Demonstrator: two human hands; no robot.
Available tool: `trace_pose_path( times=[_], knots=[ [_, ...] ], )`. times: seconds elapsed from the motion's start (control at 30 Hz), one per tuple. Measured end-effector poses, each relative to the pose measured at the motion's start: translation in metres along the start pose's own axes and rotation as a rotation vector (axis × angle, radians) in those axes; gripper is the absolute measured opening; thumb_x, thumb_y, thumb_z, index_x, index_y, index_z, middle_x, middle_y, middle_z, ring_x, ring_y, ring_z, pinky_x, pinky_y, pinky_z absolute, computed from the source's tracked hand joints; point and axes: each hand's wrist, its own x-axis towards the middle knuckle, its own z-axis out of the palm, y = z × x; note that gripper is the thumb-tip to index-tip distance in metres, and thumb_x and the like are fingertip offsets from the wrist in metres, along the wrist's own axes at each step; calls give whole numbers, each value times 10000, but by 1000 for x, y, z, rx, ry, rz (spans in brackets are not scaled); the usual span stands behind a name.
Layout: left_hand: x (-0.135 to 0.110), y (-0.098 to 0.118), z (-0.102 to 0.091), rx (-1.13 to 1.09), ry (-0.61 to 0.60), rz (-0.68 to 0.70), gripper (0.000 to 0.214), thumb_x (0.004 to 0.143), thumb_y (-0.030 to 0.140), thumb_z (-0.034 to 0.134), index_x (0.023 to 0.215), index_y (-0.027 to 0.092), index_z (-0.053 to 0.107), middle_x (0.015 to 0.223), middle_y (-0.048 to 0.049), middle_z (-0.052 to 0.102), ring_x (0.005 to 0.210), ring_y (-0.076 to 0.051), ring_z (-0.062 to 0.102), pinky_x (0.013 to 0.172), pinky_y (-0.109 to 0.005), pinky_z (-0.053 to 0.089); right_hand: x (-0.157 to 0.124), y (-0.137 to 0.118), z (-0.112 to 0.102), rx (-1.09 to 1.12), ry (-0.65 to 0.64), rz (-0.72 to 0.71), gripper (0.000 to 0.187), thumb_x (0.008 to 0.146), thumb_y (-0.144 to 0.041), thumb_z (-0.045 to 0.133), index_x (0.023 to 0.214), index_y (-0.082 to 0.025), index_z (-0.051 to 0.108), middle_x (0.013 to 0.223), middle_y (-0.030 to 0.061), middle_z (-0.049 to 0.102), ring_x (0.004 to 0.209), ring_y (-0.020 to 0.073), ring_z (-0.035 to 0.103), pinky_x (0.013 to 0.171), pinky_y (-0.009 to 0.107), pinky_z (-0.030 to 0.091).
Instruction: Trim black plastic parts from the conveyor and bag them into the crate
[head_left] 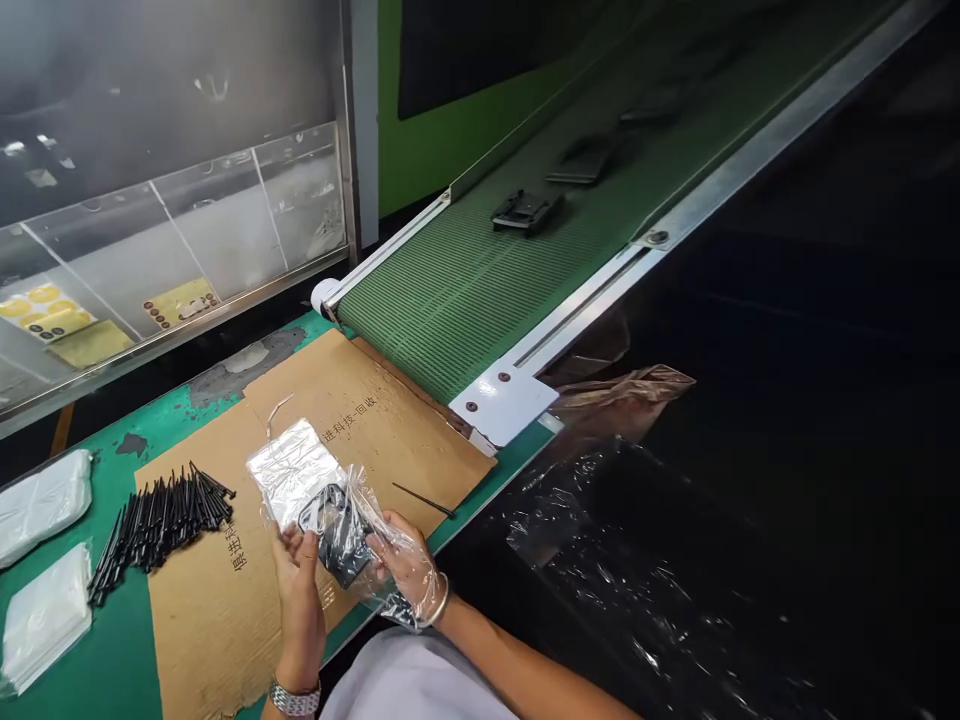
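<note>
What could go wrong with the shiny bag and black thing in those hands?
The flat black plastic part sits in a crinkly clear plastic bag held by the right hand, while the left hand holds a shiny silver foil bag, so slippery plastic might let it drop. The thin black pin lying alone on the brown cardboard sheet might roll off its edge.

Bright, even light across the green bench [120, 640], and there's hard glare flashing off the foil bag [291, 472]! Pale reflections washed over the acrylic panel [180, 220]. Up the green conveyor belt [480, 300], the far black parts [585, 160] smeared into blur, while the black plastic sheeting [637, 560] sank into shadow, glinting. The wide lens bowed the frame's edges.
</note>
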Motion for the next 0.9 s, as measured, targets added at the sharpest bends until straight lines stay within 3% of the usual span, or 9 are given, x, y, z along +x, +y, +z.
trace_pose_path(
  times=[0.1,0.27,0.33,0.4,0.5,0.6,0.7,0.77,0.9],
  knots=[
    [8,-6,11,-294,-216,-394,209,704,254,615,888,156,621,828,-44,675,793,-164,616,785,-294,457,-8,-3,-1,30,30,-23,428,648,-594,578,697,-185,460,522,-57,453,414,83,458,402,200,400],
    [14,-18,29,-554,-179,-547,126,712,99,527,711,156,639,668,-23,689,656,-133,634,718,-261,486,-26,11,-33,-285,40,27,419,750,-550,427,566,-174,433,467,-30,488,342,67,417,337,172,318],
    [11,-28,36,-494,-207,-558,102,696,124,558,744,157,641,681,-24,690,658,-144,636,711,-279,490,-36,15,-56,-428,-135,158,335,769,-447,428,598,-165,485,444,-35,486,329,72,416,332,169,310],
    [5,-38,43,-362,-196,-469,120,663,165,618,782,161,637,697,-7,685,649,-138,629,689,-267,488,-47,11,-79,-523,-134,201,243,773,-362,427,710,-161,547,497,-18,535,387,94,475,385,192,372],
    [-10,-48,59,-153,-180,-250,203,592,218,698,771,158,622,684,24,662,642,-118,610,653,-222,472,-59,-6,-103,-572,186,-63,339,783,-342,429,1057,-163,519,878,91,626,727,163,587,652,297,476],
    [-29,-48,81,-118,-302,-313,252,572,276,712,779,168,620,682,20,657,646,-133,608,649,-247,477,-67,-26,-108,-536,194,-262,715,648,-351,629,1273,-148,347,1241,151,451,1095,244,449,907,394,377],
    [-47,-46,102,-145,-459,-561,289,563,360,705,774,174,638,689,-11,672,645,-165,617,676,-301,485,-73,-33,-111,-428,56,-55,423,654,-207,600,1070,-153,550,906,67,627,814,193,583,734,324,466],
    [-55,-48,111,-30,-583,-705,293,539,370,719,727,157,645,674,-33,675,621,-181,616,687,-328,484,-76,-29,-121,-264,14,121,159,692,-120,511,798,-147,626,561,-20,576,487,103,529,499,208,429],
    [-67,-62,125,383,-837,-774,356,491,342,755,755,129,646,729,-85,681,743,-256,626,733,-375,468,-86,-7,-153,265,71,358,122,674,-147,542,554,-135,557,391,-61,446,335,51,398,373,151,307]
  ],
)
